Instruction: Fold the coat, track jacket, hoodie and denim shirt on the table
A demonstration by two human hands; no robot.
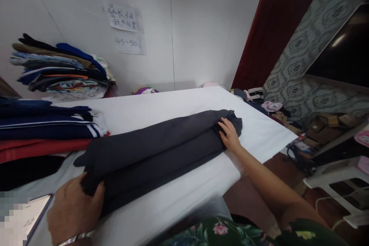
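A dark grey garment (pixel 155 146), folded into a long strip, lies across the white table; its exact kind cannot be made out. At the near left end, my left hand (pixel 76 203) grips the cloth, its fingertips hidden behind a black fold and the thumb on the near side. Near the far right end, my right hand (pixel 229 134) rests on top of the garment with its fingers stretched out and slightly apart. A lengthwise crease runs along the cloth between the hands.
Stacked folded clothes (pixel 52 123) stand at the left edge, with another pile (pixel 66 69) behind by the wall. The white tabletop (pixel 198 98) ends at a corner on the right. A phone-like screen (pixel 37 211) lies at the lower left. A white stool (pixel 340 180) stands right.
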